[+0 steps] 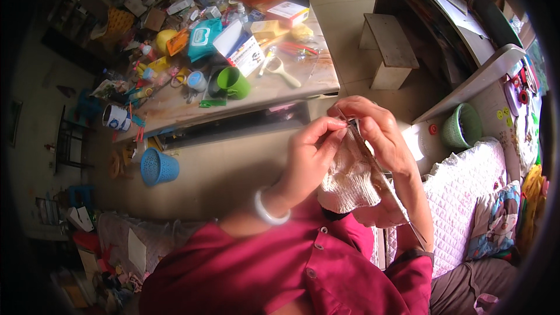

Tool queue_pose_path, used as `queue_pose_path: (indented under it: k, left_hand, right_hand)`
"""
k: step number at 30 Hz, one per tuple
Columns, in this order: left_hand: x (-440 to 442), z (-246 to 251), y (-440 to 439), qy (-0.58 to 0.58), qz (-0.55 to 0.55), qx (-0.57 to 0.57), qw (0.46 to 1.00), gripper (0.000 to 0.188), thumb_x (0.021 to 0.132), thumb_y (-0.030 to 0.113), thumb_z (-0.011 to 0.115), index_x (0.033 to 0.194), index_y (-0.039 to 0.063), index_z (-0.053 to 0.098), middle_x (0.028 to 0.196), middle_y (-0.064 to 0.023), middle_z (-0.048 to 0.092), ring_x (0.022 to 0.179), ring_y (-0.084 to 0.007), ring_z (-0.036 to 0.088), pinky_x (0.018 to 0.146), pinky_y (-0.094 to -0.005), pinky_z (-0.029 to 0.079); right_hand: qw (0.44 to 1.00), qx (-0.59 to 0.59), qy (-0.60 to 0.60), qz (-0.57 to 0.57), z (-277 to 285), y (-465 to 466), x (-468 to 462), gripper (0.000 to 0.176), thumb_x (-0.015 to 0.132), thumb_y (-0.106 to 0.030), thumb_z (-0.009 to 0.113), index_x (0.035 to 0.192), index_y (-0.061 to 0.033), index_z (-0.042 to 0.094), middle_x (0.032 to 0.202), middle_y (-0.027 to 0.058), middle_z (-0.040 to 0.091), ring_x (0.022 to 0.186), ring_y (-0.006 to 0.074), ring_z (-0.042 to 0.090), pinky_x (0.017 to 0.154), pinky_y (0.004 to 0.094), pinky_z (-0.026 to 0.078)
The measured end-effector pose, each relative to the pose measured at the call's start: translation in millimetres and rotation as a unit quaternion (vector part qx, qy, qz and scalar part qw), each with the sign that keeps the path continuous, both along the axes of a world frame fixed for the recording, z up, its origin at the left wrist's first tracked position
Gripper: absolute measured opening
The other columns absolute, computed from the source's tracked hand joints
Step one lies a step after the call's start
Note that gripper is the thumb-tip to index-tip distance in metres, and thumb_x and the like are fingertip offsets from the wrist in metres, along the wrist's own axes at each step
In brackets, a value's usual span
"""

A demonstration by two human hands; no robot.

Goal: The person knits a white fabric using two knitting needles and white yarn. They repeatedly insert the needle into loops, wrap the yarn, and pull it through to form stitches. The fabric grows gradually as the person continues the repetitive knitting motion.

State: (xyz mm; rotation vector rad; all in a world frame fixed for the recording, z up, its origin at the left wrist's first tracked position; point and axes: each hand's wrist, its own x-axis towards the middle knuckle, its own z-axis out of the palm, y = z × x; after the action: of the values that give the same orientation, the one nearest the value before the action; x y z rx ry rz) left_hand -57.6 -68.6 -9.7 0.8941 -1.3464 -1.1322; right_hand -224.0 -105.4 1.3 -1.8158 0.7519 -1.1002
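In front of my chest hangs a piece of cream ribbed knitting, its top edge on thin knitting needles. My left hand, with a pale bangle on the wrist, pinches the knitting and a needle tip between thumb and forefinger. Close beside it, my right hand curls over the needles at the upper edge of the work. One needle slants down past my right forearm. The fingers partly hide the stitches and the needle tips.
Ahead stands a cluttered table with a green mug, a wipes pack and a white spoon. A blue basket is on the floor, a wooden stool beyond, a green basket and a quilted seat cover at the right.
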Motion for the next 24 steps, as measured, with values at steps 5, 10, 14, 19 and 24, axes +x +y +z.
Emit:
queue_pose_path:
  k: [5,10,14,19,24]
  left_hand:
    - [4,2,-1,-0.011,-0.04,0.037,0.998,0.007,0.092,0.0,0.057,0.097,-0.001,0.061,0.082,0.0018,0.058,0.076,-0.0028,0.051,0.067,-0.018,0.043]
    - [4,-9,2,-0.017,-0.043,0.068,0.997,0.007,0.092,0.001,0.057,0.096,0.0,0.063,0.082,0.0022,0.06,0.071,-0.0028,0.051,0.064,-0.0179,0.043]
    - [-5,-19,-11,-0.043,-0.057,0.026,0.997,0.008,0.091,0.0,0.057,0.098,0.0,0.062,0.093,-0.0016,0.063,0.083,-0.0066,0.056,0.074,-0.0207,0.046]
    - [0,-14,-24,-0.024,-0.08,0.075,0.994,0.005,0.092,0.002,0.058,0.092,-0.001,0.061,0.086,0.0016,0.059,0.078,-0.0045,0.051,0.071,-0.0195,0.042]
    - [-7,-10,-16,-0.013,-0.067,0.071,0.995,0.006,0.092,0.002,0.057,0.094,-0.001,0.062,0.086,0.0019,0.059,0.077,-0.0028,0.051,0.069,-0.0177,0.041]
  right_hand:
    - [0.998,-0.051,-0.027,0.007,-7,1,-13,0.063,0.098,-0.05,0.037,0.114,0.0068,0.06,0.115,0.0194,0.06,0.11,0.0306,0.055,0.095,0.0386,0.041]
    - [0.985,0.158,-0.011,-0.063,-17,-4,-29,0.042,0.099,-0.031,0.038,0.102,0.0011,0.065,0.104,0.013,0.065,0.098,0.0213,0.059,0.085,0.0354,0.045]
    - [0.993,0.118,0.031,0.009,-12,-11,-21,0.043,0.099,-0.036,0.043,0.097,0.0032,0.061,0.089,0.0135,0.066,0.084,0.0192,0.058,0.079,0.0339,0.047]
    - [0.994,-0.075,-0.077,0.001,-3,-11,-18,0.041,0.099,-0.034,0.046,0.097,0.0053,0.059,0.089,0.0173,0.063,0.083,0.0272,0.06,0.076,0.0367,0.047]
    - [0.983,-0.097,0.108,-0.112,0,12,-43,0.032,0.089,-0.029,0.062,0.085,0.0021,0.062,0.077,0.0183,0.06,0.066,0.034,0.058,0.06,0.0402,0.046]
